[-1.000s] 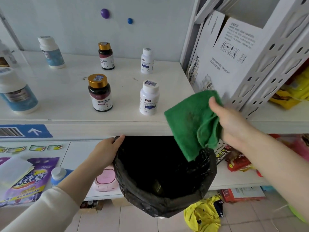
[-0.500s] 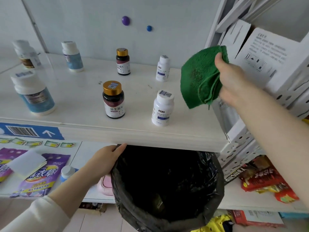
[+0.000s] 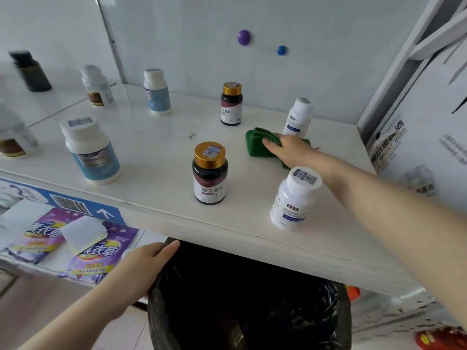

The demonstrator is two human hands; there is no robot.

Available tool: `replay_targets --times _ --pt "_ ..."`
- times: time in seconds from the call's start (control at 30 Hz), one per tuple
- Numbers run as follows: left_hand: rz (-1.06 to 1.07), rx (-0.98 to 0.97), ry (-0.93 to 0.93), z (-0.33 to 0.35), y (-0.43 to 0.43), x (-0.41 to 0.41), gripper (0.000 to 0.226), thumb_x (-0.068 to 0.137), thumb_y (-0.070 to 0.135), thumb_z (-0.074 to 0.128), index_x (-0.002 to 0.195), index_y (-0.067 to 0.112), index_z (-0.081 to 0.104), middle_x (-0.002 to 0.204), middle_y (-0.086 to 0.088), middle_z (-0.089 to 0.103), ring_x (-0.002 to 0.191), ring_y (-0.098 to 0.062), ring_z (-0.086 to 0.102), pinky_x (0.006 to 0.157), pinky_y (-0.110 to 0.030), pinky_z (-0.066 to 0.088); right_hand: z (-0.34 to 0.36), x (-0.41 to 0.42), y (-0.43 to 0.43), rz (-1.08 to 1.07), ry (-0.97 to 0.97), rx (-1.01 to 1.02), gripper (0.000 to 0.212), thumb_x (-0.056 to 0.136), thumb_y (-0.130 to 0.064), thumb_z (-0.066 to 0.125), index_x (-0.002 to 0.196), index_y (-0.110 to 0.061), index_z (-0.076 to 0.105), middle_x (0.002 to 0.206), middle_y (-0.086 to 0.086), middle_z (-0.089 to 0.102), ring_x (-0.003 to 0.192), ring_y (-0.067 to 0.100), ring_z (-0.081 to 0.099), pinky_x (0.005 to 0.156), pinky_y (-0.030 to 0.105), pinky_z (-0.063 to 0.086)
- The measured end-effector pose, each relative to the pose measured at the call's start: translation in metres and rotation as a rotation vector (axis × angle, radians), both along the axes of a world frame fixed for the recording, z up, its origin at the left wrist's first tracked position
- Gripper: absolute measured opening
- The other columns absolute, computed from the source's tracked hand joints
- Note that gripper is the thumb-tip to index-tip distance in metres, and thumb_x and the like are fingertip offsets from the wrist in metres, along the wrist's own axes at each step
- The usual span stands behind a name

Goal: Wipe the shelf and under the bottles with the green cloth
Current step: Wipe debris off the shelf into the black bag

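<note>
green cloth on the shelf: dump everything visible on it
The green cloth is dark green and fuzzy, like towelling, and bunched into folds rather than spread flat. It lies on the white shelf, towards the back right, just in front of the rear white bottle; whether the two touch cannot be told. The right hand presses down on it with fairly straight fingers and covers its right part. The left part and a small edge near the wrist are visible.
</note>
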State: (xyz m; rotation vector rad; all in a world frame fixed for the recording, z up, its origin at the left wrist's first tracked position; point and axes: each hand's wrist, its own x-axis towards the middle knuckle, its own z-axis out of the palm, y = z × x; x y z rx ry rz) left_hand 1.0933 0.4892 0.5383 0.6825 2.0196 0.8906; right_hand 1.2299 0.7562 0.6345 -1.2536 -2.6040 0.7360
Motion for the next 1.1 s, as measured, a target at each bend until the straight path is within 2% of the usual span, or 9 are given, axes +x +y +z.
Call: replay_targets --times 0.07,0.13,0.27,0.43,0.57,0.7,0.8,0.9,1.1 --pt "0.022 -0.003 0.017 -0.001 0.001 0.001 0.034 0.09 0.048 0.046 0.09 0.022 0.068 0.093 -0.004 0.07 0.089 -0.021 0.064 0.081 -0.039 0.051 0.0 0.0 0.003 -0.03 -0.02 -0.039 0.035 0.097 -0.043 0.031 0.102 -0.019 0.057 0.073 -0.009 0.047 0.093 0.017 0.043 0.062 0.021 0.03" --pt "0.033 0.006 0.024 -0.002 0.003 0.003 0.033 0.09 0.047 0.046 0.092 0.022 0.068 0.092 -0.004 0.07 0.089 -0.021 0.064 0.08 -0.037 0.051 0.001 0.002 0.006 -0.03 -0.026 -0.101 0.033 0.096 -0.048 0.031 0.085 -0.024 0.052 0.079 -0.006 0.049 0.096 0.018 0.044 0.074 0.022 0.035" --pt "0.024 0.009 0.047 0.0 0.006 0.004 0.034 0.09 0.045 0.046 0.091 0.019 0.067 0.092 -0.004 0.068 0.089 -0.02 0.063 0.081 -0.037 0.051 -0.002 0.011 0.009 0.024 0.035 -0.29 0.057 0.089 -0.058 0.036 0.123 -0.016 0.055 0.124 0.001 0.056 0.118 0.021 0.05 0.104 0.033 0.037" --pt "-0.012 -0.006 0.086 -0.001 0.004 -0.004 0.038 0.09 0.048 0.043 0.097 0.018 0.066 0.096 -0.003 0.067 0.094 -0.017 0.061 0.091 -0.039 0.047 0.008 0.002 0.015 0.012 0.209 -0.555 0.05 0.094 -0.047 0.035 0.129 -0.014 0.049 0.125 -0.002 0.055 0.118 0.015 0.049 0.099 0.027 0.036" --pt "-0.006 -0.002 0.1 0.001 -0.002 -0.017 0.024 0.094 0.04 0.04 0.092 0.028 0.061 0.093 0.008 0.061 0.088 -0.003 0.054 0.086 -0.031 0.045 0.013 -0.034 0.013 -0.021 0.257 -0.559 0.061 0.095 -0.048 0.033 0.144 -0.012 0.026 0.152 0.0 0.025 0.141 0.018 0.023 0.116 0.034 0.017" --pt "0.003 -0.031 0.06 -0.002 -0.012 -0.038 0.024 0.094 0.043 0.037 0.095 0.032 0.059 0.095 0.016 0.059 0.092 -0.002 0.054 0.078 -0.021 0.045 0.013 -0.075 0.004 0.061 0.223 -0.59 0.064 0.096 -0.046 0.03 0.148 -0.015 0.01 0.157 0.002 0.007 0.144 0.019 0.008 0.116 0.04 0.006" --pt "0.028 -0.023 0.075 -0.004 -0.019 -0.051 0.028 0.093 0.043 0.039 0.088 0.026 0.06 0.083 0.014 0.061 0.08 -0.001 0.056 0.063 -0.016 0.041 0.015 -0.106 -0.001 0.075 0.204 -0.601 0.069 0.095 -0.048 0.032 0.148 -0.016 0.002 0.158 0.004 0.003 0.145 0.021 0.006 0.118 0.041 0.005" --pt "0.082 -0.012 0.05 -0.004 -0.025 -0.062 0.034 0.091 0.048 0.042 0.085 0.022 0.063 0.075 0.013 0.063 0.071 -0.002 0.059 0.057 -0.015 0.04 0.015 -0.135 -0.009 0.122 0.14 -0.605 0.071 0.094 -0.051 0.032 0.148 -0.015 0.001 0.158 0.005 0.005 0.144 0.022 0.011 0.118 0.045 0.01" --pt "0.051 -0.027 0.144 -0.001 -0.027 -0.081 0.04 0.091 0.046 0.042 0.061 0.021 0.051 0.058 0.013 0.05 0.058 -0.003 0.049 0.051 -0.014 0.033 0.015 -0.184 -0.019 0.209 0.059 -0.548 0.067 0.095 -0.051 0.026 0.148 -0.015 0.005 0.157 0.001 0.004 0.144 0.019 0.006 0.116 0.038 0.007"
